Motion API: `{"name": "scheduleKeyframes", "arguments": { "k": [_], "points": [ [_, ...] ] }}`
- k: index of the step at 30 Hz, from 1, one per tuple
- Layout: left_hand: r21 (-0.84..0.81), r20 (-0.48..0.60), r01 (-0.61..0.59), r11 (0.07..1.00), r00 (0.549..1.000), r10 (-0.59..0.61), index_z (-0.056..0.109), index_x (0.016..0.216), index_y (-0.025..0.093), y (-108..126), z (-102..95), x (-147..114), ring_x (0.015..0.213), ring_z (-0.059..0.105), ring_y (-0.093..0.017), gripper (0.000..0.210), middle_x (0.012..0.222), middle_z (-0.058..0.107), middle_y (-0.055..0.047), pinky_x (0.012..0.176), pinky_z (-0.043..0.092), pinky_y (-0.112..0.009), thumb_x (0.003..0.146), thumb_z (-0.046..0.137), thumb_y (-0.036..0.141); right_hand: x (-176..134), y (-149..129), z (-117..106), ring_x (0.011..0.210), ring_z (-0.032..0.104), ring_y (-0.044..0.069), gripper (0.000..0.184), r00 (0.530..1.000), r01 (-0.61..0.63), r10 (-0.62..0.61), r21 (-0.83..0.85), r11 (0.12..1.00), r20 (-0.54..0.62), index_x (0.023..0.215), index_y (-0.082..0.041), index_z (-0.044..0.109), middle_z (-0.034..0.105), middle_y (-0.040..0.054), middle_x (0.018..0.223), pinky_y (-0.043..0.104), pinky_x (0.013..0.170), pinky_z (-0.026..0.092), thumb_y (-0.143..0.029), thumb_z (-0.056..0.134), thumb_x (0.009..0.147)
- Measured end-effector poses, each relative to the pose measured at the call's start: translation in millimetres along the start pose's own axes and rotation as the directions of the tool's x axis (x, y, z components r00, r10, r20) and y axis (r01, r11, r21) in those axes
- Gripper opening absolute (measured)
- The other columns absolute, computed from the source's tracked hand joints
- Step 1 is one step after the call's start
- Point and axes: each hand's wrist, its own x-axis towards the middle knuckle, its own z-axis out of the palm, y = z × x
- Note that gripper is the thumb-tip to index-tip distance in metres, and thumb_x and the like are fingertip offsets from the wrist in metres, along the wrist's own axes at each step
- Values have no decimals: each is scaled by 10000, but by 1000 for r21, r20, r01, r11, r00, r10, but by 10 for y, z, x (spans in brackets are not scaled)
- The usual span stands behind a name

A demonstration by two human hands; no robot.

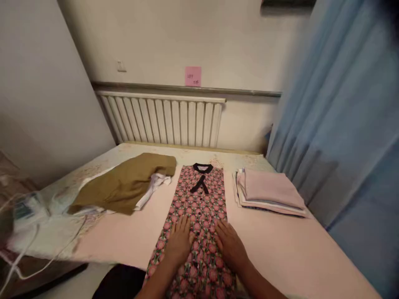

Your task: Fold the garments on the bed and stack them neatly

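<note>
A floral dress [201, 207] with a black collar, a black neck tie and dark buttons lies lengthwise before me, its sides tucked into a long narrow strip. My left hand [180, 241] rests flat on its left half, fingers stretched out. On the right edge of the dress my right hand [230, 243] lies palm down, fingers extended. Neither hand grips the cloth. The near end of the dress runs out of the bottom of the view, partly hidden by my forearms.
Folded clothes [271, 187], pink on top, are stacked at the right. An olive garment [127, 182] lies loosely over white cloth at the left. A radiator [168, 118] stands behind the bed [299, 245]. A blue curtain [333, 112] hangs at the right; white cables [31, 249] trail at the left.
</note>
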Motion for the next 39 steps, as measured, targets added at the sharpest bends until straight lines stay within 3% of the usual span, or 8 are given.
{"name": "scheduleKeyframes", "arguments": {
  "k": [20,39],
  "points": [
    [-24,-138,-35,999,990,31,452,1410,211,-21,46,-44,1391,364,-256,498,1493,440,-81,1128,319,-476,956,368,398,-1,-70,-88,1312,459,241,406,996,-71,78,129,989,-47,1307,-206,556,543,63,1391,451,1110,364,-198,486,907],
    [-10,-183,-46,999,982,43,502,1370,220,-56,81,-16,1360,409,-235,462,1451,497,-69,1116,337,-454,950,370,357,11,-76,-114,1310,453,222,379,992,-107,118,193,975,-50,1272,-219,579,563,53,1366,430,1136,324,-197,479,907]
  ]
}}
